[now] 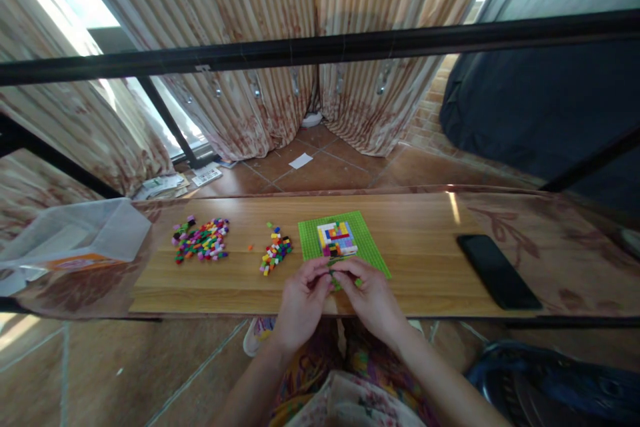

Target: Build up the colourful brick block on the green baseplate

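Note:
My left hand (306, 290) and my right hand (367, 293) meet over the front edge of a green studded baseplate (370, 247). Both are closed, thumbs and fingertips pinched together around a small dark piece (331, 272) that looks like a toy brick; the fingers mostly cover it. Just beyond my fingertips, a low build of toy bricks (339, 237) stands on the baseplate, with a white border and yellow, red, blue and lilac bricks inside. Left of the baseplate lies a small pile of mixed bricks (276, 252).
A larger pile of colourful bricks (205, 240) spreads over the left of the wooden board (425, 227), near a clear plastic box (113, 230). A black phone (497, 270) lies at the right. A dark metal rail (300, 51) crosses beyond the table, before striped curtains (250, 0).

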Motion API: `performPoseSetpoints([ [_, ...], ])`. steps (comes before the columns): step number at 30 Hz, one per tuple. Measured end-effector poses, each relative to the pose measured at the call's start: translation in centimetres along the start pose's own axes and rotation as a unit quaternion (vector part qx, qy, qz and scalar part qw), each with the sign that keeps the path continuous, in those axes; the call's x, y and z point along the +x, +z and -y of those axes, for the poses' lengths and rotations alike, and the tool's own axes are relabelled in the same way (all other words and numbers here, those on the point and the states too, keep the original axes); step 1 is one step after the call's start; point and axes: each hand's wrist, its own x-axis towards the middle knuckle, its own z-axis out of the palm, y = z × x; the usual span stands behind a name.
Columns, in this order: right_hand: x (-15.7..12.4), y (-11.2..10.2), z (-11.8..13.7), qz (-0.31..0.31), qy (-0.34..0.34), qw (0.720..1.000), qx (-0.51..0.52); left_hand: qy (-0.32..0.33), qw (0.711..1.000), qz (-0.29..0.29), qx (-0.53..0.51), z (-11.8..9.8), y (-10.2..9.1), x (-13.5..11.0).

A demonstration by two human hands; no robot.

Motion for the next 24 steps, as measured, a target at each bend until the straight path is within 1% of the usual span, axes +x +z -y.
performPoseSetpoints([
  [3,1.2,-0.1,-0.9,-0.038,-0.011,0.999,-0.020,0.021,0.999,-0.012,0.034,0.4,-0.2,0.1],
  [5,2.5,0.0,-1.9,-0.076,-0.010,0.996,-0.038,0.038,0.996,-0.036,0.071,1.1,-0.9,0.2],
  [7,3.8,0.2,-2.9,-0.096,-0.009,0.994,-0.060,0.047,0.991,-0.066,0.104,1.9,-2.2,0.3],
  [10,5.2,0.7,-3.8,-0.098,-0.012,0.990,-0.100,0.049,0.982,-0.118,0.135,3.1,-4.8,0.3],
  [12,5.6,1.0,-4.0,-0.099,-0.010,0.986,-0.138,0.039,0.976,-0.161,0.142,3.8,-6.7,0.2],
  [15,5.7,1.1,-3.8,-0.095,-0.012,0.974,-0.203,0.013,0.964,-0.217,0.154,4.6,-9.3,0.2],
  [18,5.9,0.9,-3.4,-0.077,-0.023,0.960,-0.270,-0.001,0.949,-0.266,0.170,5.3,-11.4,0.2],
  [21,6.4,0.5,-3.0,-0.035,-0.038,0.944,-0.327,-0.011,0.944,-0.274,0.186,6.0,-12.5,0.4],
  [24,7.0,0.4,-2.7,-0.001,-0.049,0.933,-0.356,-0.014,0.941,-0.265,0.211,6.5,-12.8,0.6],
])
